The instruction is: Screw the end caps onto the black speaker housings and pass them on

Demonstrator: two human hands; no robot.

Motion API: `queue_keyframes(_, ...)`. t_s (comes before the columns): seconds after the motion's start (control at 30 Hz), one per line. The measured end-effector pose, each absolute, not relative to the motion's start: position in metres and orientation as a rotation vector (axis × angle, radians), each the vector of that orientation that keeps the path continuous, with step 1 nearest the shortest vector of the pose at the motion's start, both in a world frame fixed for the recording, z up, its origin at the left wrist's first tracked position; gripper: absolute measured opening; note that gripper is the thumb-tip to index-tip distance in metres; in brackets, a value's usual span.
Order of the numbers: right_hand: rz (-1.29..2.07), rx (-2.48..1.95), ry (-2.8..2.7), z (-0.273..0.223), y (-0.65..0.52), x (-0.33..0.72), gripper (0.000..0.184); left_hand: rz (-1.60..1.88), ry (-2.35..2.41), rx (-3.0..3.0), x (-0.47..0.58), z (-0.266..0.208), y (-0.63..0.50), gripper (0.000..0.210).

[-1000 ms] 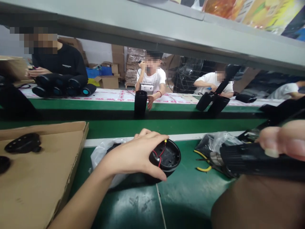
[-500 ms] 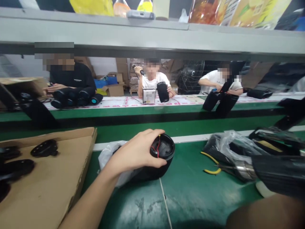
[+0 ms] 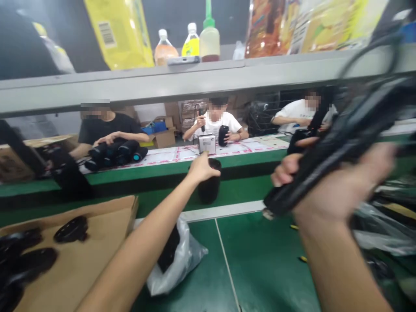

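Note:
My left hand [image 3: 202, 169] reaches forward, gripping a black cylindrical speaker housing [image 3: 209, 188] by its upper rim. The housing is upright at the far edge of the green bench; whether it touches the surface I cannot tell. My right hand [image 3: 338, 195] is raised at the right, its fingers wrapped round a black electric screwdriver [image 3: 321, 151]. The screwdriver slants, with its metal tip end low at the left and a cable looping from its top. Below my left forearm lies a clear plastic bag [image 3: 185, 255] with something black inside.
A cardboard tray [image 3: 107, 225] with several black parts is at the left. Across the bench, several people work beside black speakers [image 3: 126, 151] and a white box [image 3: 207, 144]. An overhead shelf [image 3: 182, 80] carries bottles and packets. Plastic wrapping [image 3: 377, 229] lies at the right.
My left hand has carried the speaker housing forward, away from the bag. My right hand has come up with the screwdriver, which was low at the right. The view has tilted upward.

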State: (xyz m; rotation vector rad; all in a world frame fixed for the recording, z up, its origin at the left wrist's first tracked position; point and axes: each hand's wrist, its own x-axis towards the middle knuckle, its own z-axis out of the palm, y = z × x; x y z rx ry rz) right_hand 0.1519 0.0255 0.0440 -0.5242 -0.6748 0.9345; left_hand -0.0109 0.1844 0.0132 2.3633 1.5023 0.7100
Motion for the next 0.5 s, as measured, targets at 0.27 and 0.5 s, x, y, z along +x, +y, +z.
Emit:
queue_keyframes(0.27, 1.587, -0.569, -0.297, -0.102, 0.104, 0.17, 0.069, 0.77, 1.699, 2.291, 0.012, 0.004, 0.3, 0.034)
queue_keyframes(0.5, 1.572, -0.475, -0.124, -0.155, 0.115, 0.159, 0.067, 0.838, 1.575, 2.287, 0.013, 0.0, 0.326, 0.036)
